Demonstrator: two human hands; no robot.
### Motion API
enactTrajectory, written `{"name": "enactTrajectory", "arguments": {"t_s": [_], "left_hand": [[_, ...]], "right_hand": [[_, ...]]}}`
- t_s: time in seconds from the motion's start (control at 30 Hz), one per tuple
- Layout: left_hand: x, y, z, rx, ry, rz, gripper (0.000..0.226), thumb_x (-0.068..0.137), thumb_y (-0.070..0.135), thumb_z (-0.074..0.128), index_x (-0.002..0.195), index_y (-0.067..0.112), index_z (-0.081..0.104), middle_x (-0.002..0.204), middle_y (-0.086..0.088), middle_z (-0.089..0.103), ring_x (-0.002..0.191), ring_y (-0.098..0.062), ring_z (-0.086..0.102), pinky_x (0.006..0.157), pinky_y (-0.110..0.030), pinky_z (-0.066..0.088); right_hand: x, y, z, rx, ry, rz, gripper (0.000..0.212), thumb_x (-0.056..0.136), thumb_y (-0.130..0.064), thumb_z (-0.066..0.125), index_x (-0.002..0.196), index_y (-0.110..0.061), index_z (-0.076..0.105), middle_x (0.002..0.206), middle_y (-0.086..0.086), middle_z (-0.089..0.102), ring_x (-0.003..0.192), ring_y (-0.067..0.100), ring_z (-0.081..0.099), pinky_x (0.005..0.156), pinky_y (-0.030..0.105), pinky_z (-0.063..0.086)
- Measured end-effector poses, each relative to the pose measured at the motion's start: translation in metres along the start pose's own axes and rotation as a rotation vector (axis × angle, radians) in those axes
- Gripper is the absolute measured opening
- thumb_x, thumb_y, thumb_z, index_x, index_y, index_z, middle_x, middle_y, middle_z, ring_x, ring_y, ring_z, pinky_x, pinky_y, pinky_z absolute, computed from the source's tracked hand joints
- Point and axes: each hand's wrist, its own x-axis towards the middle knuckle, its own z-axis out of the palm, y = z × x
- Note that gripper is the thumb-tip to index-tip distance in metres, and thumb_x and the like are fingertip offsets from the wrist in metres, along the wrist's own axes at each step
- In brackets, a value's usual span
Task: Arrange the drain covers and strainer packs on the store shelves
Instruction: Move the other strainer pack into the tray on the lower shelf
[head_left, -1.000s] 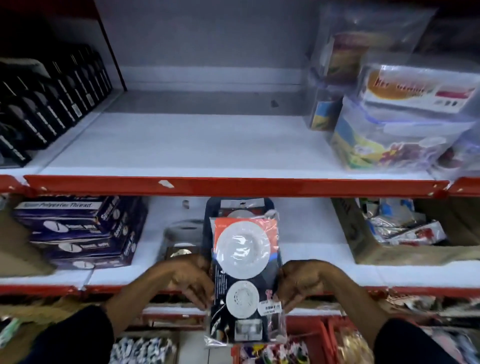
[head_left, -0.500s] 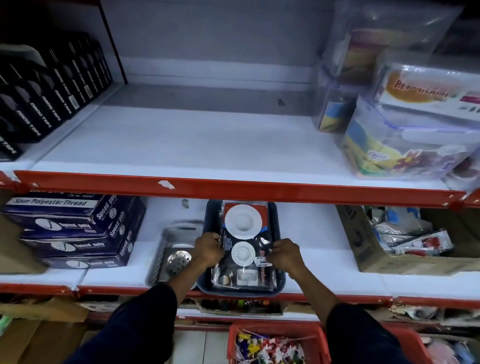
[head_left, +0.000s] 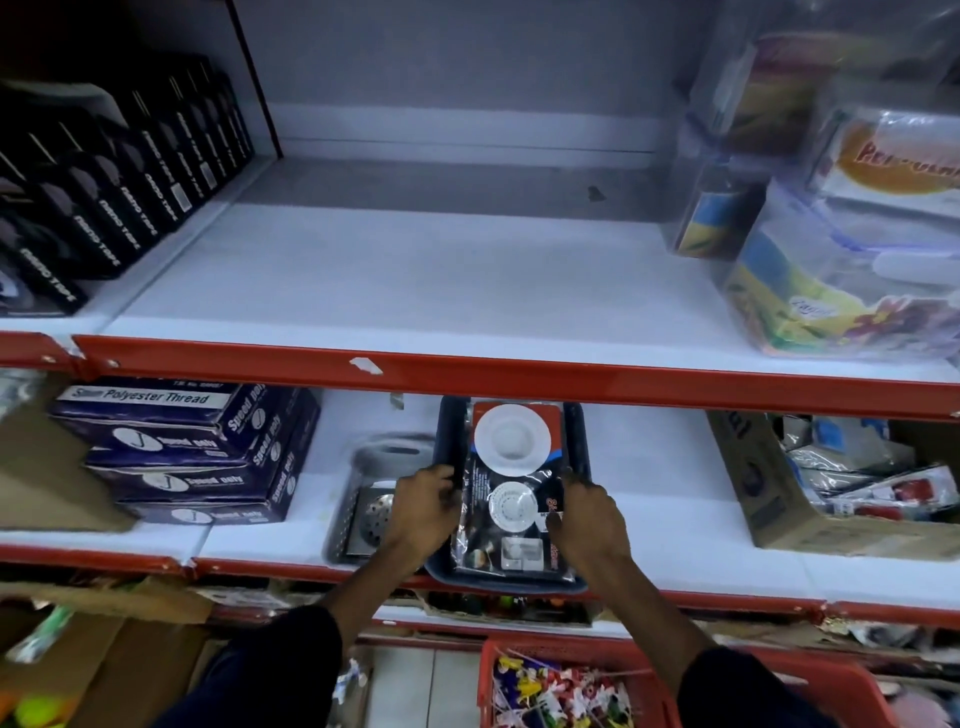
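Observation:
A strainer pack (head_left: 511, 483), a clear bag over a red and dark card with two white round strainers, lies flat in a dark blue basket (head_left: 581, 441) on the lower shelf. My left hand (head_left: 423, 506) grips the pack and basket at the left edge. My right hand (head_left: 589, 517) holds the right edge. To the left stands a grey perforated basket (head_left: 345, 514) with a metal drain cover (head_left: 376, 512) in it, partly hidden by my left wrist.
Blue thread boxes (head_left: 192, 457) are stacked at the lower left, and a cardboard box of packets (head_left: 779, 499) stands at the right. The white upper shelf (head_left: 415, 280) has black boxes at left and clear plastic containers at right. A red basket (head_left: 571, 686) sits below.
Both hands carried the strainer pack from in front of the shelf edge into the blue basket and laid it flat. The hands now rest at its sides.

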Motion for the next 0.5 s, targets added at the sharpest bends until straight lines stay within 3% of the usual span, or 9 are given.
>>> {"name": "enactTrajectory", "arguments": {"t_s": [0.03,0.1,0.17,0.23,0.3,0.4,0.5], "left_hand": [[-0.004,-0.009,-0.007,0.020,0.063,0.038,0.024,0.089,0.008,0.058,0.108,0.015,0.070,0.083,-0.002,0.077,0.056,0.001,0.062,0.055,-0.001,0.046],[-0.011,-0.031,-0.019,0.144,0.069,0.089,0.021,0.091,0.013,0.052,0.100,0.023,0.068,0.076,0.000,0.076,0.051,-0.002,0.060,0.058,-0.016,0.055],[-0.014,-0.054,-0.023,0.301,-0.057,0.069,0.022,0.092,0.014,0.051,0.106,0.018,0.067,0.090,-0.008,0.077,0.068,-0.016,0.068,0.072,-0.028,0.059],[-0.015,-0.070,-0.025,0.375,-0.176,0.077,0.027,0.089,0.017,0.048,0.111,0.017,0.064,0.108,-0.010,0.074,0.090,-0.025,0.071,0.086,-0.035,0.058],[-0.017,-0.078,-0.024,0.414,-0.261,0.111,0.038,0.087,0.022,0.040,0.116,0.017,0.063,0.120,-0.010,0.069,0.103,-0.028,0.069,0.093,-0.036,0.056],[-0.018,-0.081,-0.026,0.411,-0.282,0.136,0.041,0.087,0.020,0.038,0.121,0.015,0.062,0.122,-0.009,0.068,0.106,-0.029,0.068,0.093,-0.034,0.054],[-0.020,-0.082,-0.028,0.397,-0.272,0.145,0.041,0.087,0.021,0.038,0.117,0.015,0.064,0.122,-0.009,0.068,0.104,-0.029,0.068,0.092,-0.036,0.055]], "right_hand": [[-0.004,-0.003,0.001,0.000,0.022,-0.083,0.055,0.084,-0.010,0.065,0.137,-0.016,0.049,0.128,0.008,0.065,0.107,0.030,0.066,0.083,0.041,0.059],[-0.011,-0.010,0.008,-0.026,-0.018,-0.259,0.062,0.089,-0.014,0.059,0.147,-0.023,0.040,0.153,0.004,0.044,0.136,0.028,0.047,0.104,0.043,0.049],[-0.017,-0.017,0.020,-0.123,-0.111,-0.334,0.064,0.092,-0.019,0.055,0.151,-0.028,0.033,0.163,0.005,0.025,0.150,0.028,0.022,0.119,0.049,0.030],[-0.019,-0.023,0.031,-0.181,-0.166,-0.316,0.064,0.091,-0.022,0.055,0.151,-0.030,0.032,0.165,0.008,0.017,0.152,0.032,0.014,0.120,0.054,0.026],[-0.021,-0.028,0.035,-0.203,-0.177,-0.287,0.064,0.089,-0.024,0.056,0.149,-0.030,0.033,0.165,0.008,0.013,0.150,0.036,0.017,0.114,0.055,0.035],[-0.024,-0.032,0.035,-0.226,-0.184,-0.269,0.066,0.088,-0.025,0.059,0.149,-0.030,0.032,0.165,0.006,0.010,0.149,0.036,0.019,0.105,0.054,0.046],[-0.027,-0.038,0.033,-0.237,-0.189,-0.248,0.064,0.091,-0.026,0.058,0.149,-0.029,0.032,0.164,0.008,0.012,0.148,0.036,0.020,0.104,0.054,0.047]]}}
